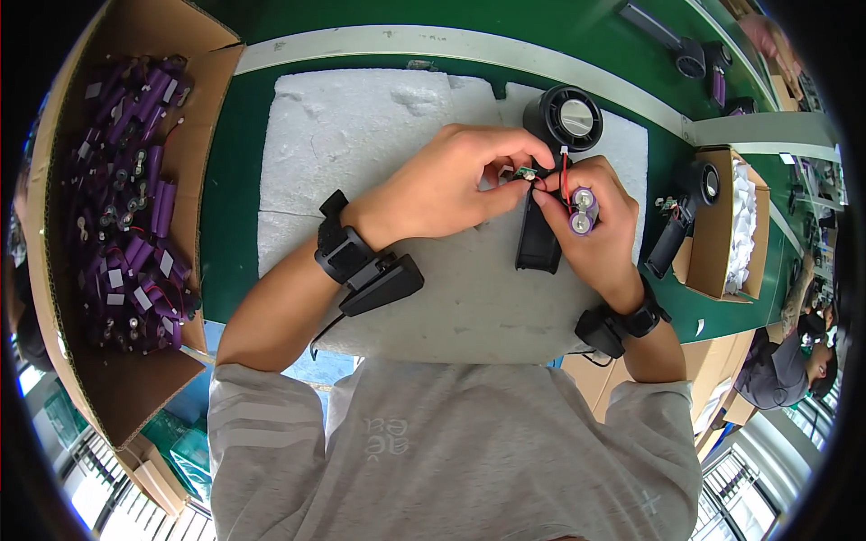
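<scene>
My left hand (451, 185) pinches a small green circuit board (525, 173) between thumb and fingers. In my right hand (600, 221) is a purple battery pack (584, 213) with its round metal cell ends facing up. Red and dark wires (566, 176) run by the fingertips, and a small white connector (565, 151) shows above them. Under both hands lies a black device with a round, fan-like head (566, 119) and a hollow black handle (538, 242). My fingers partly hide where its head and handle meet.
White foam sheets (352, 117) cover the green bench (236, 180). At left stands a cardboard box (194, 117) of purple battery packs. At right are another black device (669, 239) and a box (713, 225) of white pieces. A pale rail (361, 41) crosses behind; a person (780, 370) is far right.
</scene>
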Demonstrator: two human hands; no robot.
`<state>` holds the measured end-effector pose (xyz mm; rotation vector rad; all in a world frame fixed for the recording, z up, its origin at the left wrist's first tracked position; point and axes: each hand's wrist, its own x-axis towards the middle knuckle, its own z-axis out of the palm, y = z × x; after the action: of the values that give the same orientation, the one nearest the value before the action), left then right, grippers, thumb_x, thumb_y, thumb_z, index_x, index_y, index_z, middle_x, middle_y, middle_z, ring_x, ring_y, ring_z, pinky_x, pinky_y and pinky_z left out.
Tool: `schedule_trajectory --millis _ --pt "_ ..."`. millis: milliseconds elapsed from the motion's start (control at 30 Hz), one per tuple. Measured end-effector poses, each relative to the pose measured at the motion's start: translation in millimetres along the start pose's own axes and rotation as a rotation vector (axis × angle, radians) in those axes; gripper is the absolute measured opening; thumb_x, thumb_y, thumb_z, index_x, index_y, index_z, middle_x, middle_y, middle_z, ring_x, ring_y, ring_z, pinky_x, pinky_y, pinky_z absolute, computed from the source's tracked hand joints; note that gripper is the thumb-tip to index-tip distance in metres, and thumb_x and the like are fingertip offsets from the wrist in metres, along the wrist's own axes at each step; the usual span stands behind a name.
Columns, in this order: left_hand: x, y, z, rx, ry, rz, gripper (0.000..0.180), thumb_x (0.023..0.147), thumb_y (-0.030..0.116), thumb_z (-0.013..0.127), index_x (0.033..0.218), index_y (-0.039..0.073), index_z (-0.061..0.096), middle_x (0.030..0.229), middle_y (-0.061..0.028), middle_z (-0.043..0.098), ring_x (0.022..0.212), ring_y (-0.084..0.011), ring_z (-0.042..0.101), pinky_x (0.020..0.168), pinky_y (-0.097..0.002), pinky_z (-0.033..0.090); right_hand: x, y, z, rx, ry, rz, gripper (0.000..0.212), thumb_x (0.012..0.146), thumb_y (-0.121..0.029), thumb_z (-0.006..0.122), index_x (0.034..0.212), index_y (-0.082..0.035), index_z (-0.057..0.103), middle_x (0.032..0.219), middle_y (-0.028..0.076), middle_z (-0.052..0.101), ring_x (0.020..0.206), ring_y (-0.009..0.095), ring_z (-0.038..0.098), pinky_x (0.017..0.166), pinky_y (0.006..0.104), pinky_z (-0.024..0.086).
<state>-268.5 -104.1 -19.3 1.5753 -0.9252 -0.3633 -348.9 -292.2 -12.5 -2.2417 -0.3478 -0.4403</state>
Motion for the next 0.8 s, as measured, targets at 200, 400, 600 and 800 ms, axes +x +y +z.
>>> schedule_trajectory --millis 200,400,600,800 --pt "1.5 -2.8 -0.3 -0.072 -0.004 -0.048 0.032 0.081 0.004 0.066 0.113 0.007 0.061 0.090 -0.0098 0.067 0.076 -0.0168 0.064 0.067 -0.0283 0.052 1.3 -3.3 -1.7 0.001 -0.020 0.000 0.027 0.072 0.005 0.076 0.085 -0.003 0.055 0.083 0.008 0.064 0.073 0.020 0.060 0.064 0.0274 0.048" --pt "-3.2 2.2 -2.5 -0.278 -0.049 -0.301 0.031 0.081 0.005 0.068 0.112 0.003 0.064 0.089 -0.0114 0.067 0.078 -0.0153 0.065 0.067 -0.0271 0.052 0.7 -3.3 -3.0 -0.023 -0.057 -0.037 0.027 0.071 0.005 0.076 0.084 -0.003 0.054 0.081 0.008 0.063 0.071 0.019 0.058 0.064 0.0270 0.047" --pt "-0.8 5.3 -8.3 -0.341 -0.100 -0.402 0.031 0.079 0.004 0.068 0.110 0.000 0.064 0.089 -0.0102 0.067 0.079 -0.0138 0.065 0.067 -0.0266 0.052 0.8 -4.9 -0.1 0.049 -0.019 0.038 0.025 0.067 0.002 0.078 0.080 -0.005 0.057 0.076 0.007 0.060 0.071 0.024 0.057 0.060 0.0328 0.047" --pt "-0.5 5.8 -9.7 -0.284 -0.121 -0.370 0.031 0.077 0.003 0.067 0.107 0.000 0.064 0.091 -0.0086 0.067 0.079 -0.0122 0.061 0.071 -0.0267 0.050 -0.8 -4.5 -1.7 -0.026 -0.051 -0.025 0.026 0.069 0.004 0.076 0.083 -0.004 0.056 0.079 0.008 0.061 0.072 0.022 0.058 0.062 0.0303 0.047"
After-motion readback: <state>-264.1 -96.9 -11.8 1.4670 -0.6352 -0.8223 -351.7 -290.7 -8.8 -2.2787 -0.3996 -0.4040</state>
